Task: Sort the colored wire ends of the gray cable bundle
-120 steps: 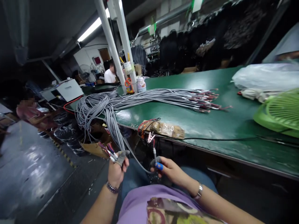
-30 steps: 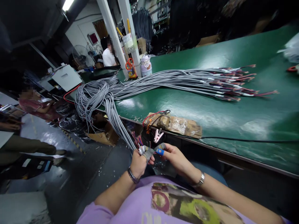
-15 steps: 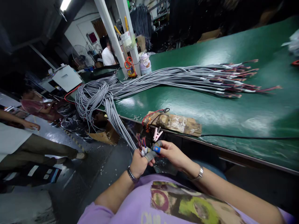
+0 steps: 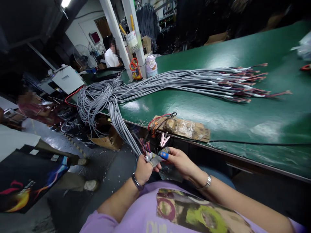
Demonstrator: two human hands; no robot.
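Observation:
My left hand (image 4: pixel 145 167) is closed round the ends of a bundle of grey cables (image 4: pixel 122 127), with grey tape on its thumb. Stripped red, blue and dark wires (image 4: pixel 145 146) stick up out of that grip. Close beside it, my right hand (image 4: pixel 178 160) has thumb and forefinger pinched together, one finger wrapped in blue tape and another in grey. Whatever lies between those fingertips is too small to make out. A pale pink clip (image 4: pixel 164 139) sits at the table edge just above my hands.
More grey cables (image 4: pixel 175 81) lie across the green table (image 4: pixel 243 123), their stripped ends to the right. A wooden block (image 4: pixel 191 130) with wires sits at the near edge. A bottle (image 4: pixel 151 65) stands by the post. On the left a person carries a black printed bag (image 4: pixel 31 178).
My right hand's fingertips have shifted slightly while my left keeps its hold on the cables. The person on the left has stepped, and the black bag shows larger.

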